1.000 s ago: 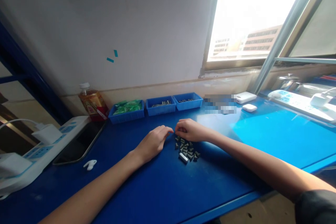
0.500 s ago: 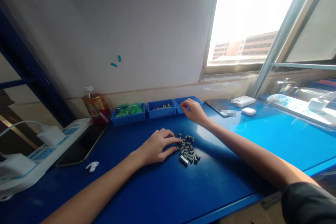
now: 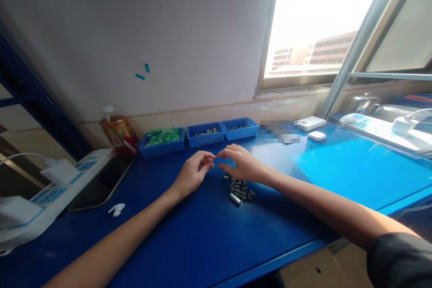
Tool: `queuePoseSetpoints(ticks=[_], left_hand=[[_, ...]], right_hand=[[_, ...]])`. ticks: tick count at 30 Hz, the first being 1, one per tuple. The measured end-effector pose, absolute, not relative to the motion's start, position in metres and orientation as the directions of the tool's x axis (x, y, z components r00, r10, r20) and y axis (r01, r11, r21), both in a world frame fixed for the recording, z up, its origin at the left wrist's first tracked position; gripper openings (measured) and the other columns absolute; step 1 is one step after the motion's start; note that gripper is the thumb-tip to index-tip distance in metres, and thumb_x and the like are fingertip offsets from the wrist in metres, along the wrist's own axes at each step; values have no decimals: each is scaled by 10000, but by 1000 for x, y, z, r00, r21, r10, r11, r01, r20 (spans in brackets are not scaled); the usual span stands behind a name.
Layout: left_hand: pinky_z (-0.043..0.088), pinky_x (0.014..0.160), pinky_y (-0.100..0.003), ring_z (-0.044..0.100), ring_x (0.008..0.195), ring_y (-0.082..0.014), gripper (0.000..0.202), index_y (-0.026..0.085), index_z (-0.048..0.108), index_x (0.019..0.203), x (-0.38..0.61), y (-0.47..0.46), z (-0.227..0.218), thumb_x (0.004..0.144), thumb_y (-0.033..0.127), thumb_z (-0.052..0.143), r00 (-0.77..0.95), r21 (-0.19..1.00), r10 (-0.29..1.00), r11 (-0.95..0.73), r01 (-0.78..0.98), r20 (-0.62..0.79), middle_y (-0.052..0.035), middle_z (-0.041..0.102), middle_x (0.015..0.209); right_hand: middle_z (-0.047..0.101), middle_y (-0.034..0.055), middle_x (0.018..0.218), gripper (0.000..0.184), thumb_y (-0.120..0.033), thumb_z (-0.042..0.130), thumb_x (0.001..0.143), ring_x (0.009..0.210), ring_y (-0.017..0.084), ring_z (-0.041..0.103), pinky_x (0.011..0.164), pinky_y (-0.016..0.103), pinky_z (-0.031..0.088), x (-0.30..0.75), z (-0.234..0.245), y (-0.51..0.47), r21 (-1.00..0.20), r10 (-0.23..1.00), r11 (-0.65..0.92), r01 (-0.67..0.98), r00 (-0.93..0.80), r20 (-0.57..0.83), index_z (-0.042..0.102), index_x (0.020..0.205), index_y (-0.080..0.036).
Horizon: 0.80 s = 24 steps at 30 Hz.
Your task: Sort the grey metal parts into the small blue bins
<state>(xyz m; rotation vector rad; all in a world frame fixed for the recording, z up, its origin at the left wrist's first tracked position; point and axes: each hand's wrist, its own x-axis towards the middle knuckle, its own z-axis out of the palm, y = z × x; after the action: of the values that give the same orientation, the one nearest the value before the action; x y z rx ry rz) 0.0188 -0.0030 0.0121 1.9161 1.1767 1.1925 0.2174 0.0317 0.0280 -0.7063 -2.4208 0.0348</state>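
Above the table my left hand [image 3: 195, 172] has its thumb and fingers drawn together. A tiny pale bit shows at their tips, too small to name. Facing it, my right hand [image 3: 242, 164] has its thumb and fingers apart, with nothing visible between them. Its fingertips are close to the left hand's fingertips. Just below the right hand is a loose pile of small dark metal screws [image 3: 240, 187]. A shiny hexagonal metal spacer [image 3: 235, 199] lies at the near edge of the pile.
Along the wall stand a blue bin [image 3: 162, 147] with green packets, a middle bin [image 3: 206, 141] and a right bin [image 3: 240, 133], both with small metal parts. A bottle [image 3: 118, 131], phone [image 3: 103, 184], earbud [image 3: 116, 209] and power strip [image 3: 56, 198] are at left.
My right hand has come back from the right bin, leftward and nearer. My left hand has lifted off the screw pile and moved up and left, its fingers drawing together.
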Motion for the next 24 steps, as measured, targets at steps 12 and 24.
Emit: queuePoseSetpoints(ticks=[12, 24], left_hand=[[532, 765, -306, 626, 801, -125, 448, 196, 466, 1083, 39, -10, 9, 737, 380, 682, -50, 975, 975, -220, -19, 218, -19, 551, 989], [521, 764, -311, 616, 770, -133, 334, 171, 501, 981, 39, -9, 2, 766, 383, 642, -45, 966, 965, -259, -21, 258, 15, 545, 823]], right_hand=[[617, 46, 835, 101, -244, 508, 891, 777, 168, 541, 704, 278, 392, 206, 25, 20, -71, 413, 873, 482, -655, 633, 597, 903, -199], [627, 37, 768, 73, -232, 545, 826, 737, 172, 541, 675, 282, 376, 196, 21, 10, -59, 472, 808, 587, -583, 661, 598, 804, -189]])
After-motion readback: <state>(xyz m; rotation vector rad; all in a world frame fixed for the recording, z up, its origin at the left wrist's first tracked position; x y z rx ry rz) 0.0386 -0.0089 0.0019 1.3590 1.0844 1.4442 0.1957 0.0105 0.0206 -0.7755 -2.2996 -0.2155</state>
